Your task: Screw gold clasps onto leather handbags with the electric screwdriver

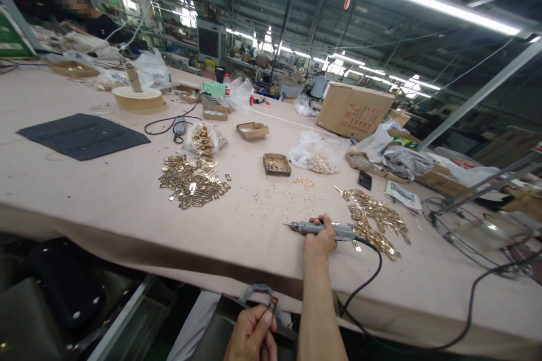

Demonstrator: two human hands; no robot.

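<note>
2 hands: left hand [249, 334], right hand [320, 237]. 1 electric screwdriver [324, 229]. 2 loose gold buckle heaps [192, 179] [375, 220]. 1 big carton [353, 108]. Small cardboard trays [276, 164]: roughly 4, far ones blurry.

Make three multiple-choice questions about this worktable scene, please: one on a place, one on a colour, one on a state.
1. Where does the dark mat lie on the table?
A. at the far left
B. beside the cardboard box
C. under the right hand

2. What colour is the cable of the electric screwdriver?
A. white
B. black
C. red

3. What does the left hand do?
A. lies flat and open
B. pinches a small brass-coloured metal part
C. holds a plastic bag

Answers:
1. A, the mat lies left of the pile of gold-coloured parts, far from the cardboard box.
2. B, a black cable runs from the tool's rear over the table edge.
3. B, the fingers close on the part below the table edge, while the right hand grips the screwdriver.
</note>
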